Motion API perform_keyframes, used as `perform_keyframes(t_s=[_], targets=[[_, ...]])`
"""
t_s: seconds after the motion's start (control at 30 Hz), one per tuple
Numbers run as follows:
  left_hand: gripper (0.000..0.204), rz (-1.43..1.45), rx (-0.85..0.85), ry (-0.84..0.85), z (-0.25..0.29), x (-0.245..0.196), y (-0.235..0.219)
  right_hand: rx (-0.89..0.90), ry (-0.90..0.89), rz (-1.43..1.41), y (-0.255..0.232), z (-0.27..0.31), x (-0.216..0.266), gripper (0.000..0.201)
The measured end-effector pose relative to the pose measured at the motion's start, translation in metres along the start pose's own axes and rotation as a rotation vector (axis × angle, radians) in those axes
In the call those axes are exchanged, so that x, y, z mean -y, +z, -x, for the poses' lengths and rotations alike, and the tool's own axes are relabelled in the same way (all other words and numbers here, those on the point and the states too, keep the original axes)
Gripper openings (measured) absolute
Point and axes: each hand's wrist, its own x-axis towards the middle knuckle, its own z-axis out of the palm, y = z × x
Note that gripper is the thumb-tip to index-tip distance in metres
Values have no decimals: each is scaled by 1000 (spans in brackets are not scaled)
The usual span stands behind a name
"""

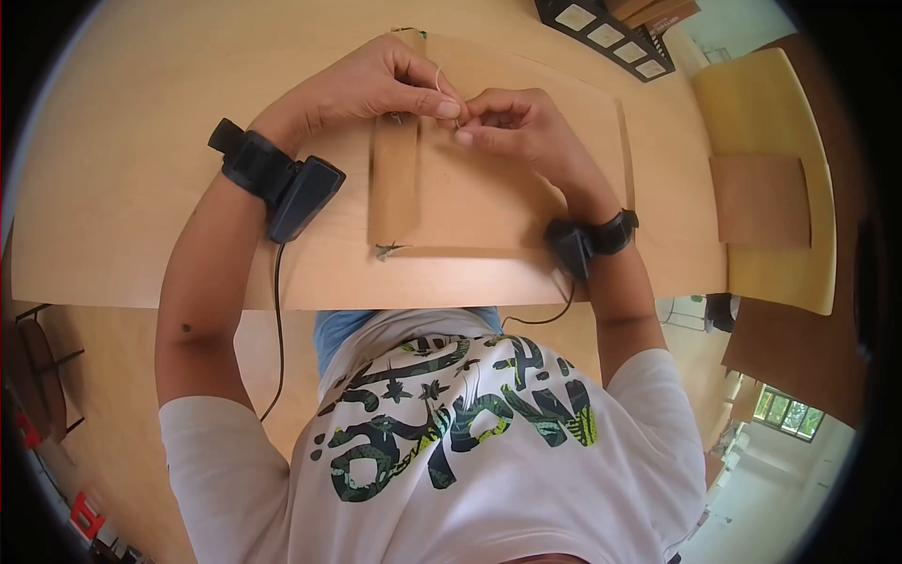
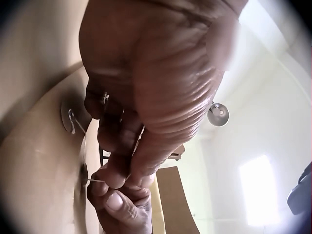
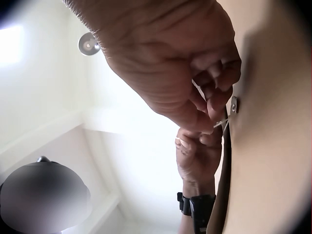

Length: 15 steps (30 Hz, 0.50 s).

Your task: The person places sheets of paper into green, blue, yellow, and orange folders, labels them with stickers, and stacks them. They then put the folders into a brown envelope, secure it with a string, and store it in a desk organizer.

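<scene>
A flat brown cardboard file folder [image 1: 526, 202] lies on the table, its narrow spine strip [image 1: 395, 183] to the left. My left hand [image 1: 390, 85] is over the folder's far part, thumb and forefinger pinching a thin white string [image 1: 438, 79]. Fingertip to fingertip with it, my right hand [image 1: 521, 122] pinches the same string. In the left wrist view the string [image 2: 86, 146] runs from a small round fastener [image 2: 71, 119] on the brown board towards the fingers. A small metal piece [image 3: 234, 105] shows on the board in the right wrist view. The fingers hide much of the string.
A black holder with white labels [image 1: 606, 39] stands at the table's far right. Beyond the right edge is a yellow chair [image 1: 770, 99] with a brown board [image 1: 763, 199] on it. Cables hang from both wrist cameras past the table's near edge.
</scene>
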Motion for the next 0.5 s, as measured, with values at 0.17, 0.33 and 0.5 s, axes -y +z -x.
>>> perform_keyframes(t_s=[0.17, 0.33, 0.5], targets=[[24, 134, -53, 24, 1, 6, -2, 143, 35, 213, -16, 2, 6, 17], [28, 83, -137, -18, 3, 37, -14, 187, 123, 275, -37, -3, -5, 18], [25, 113, -118, -71, 4, 36, -13, 65, 188, 271, -42, -22, -9, 19]])
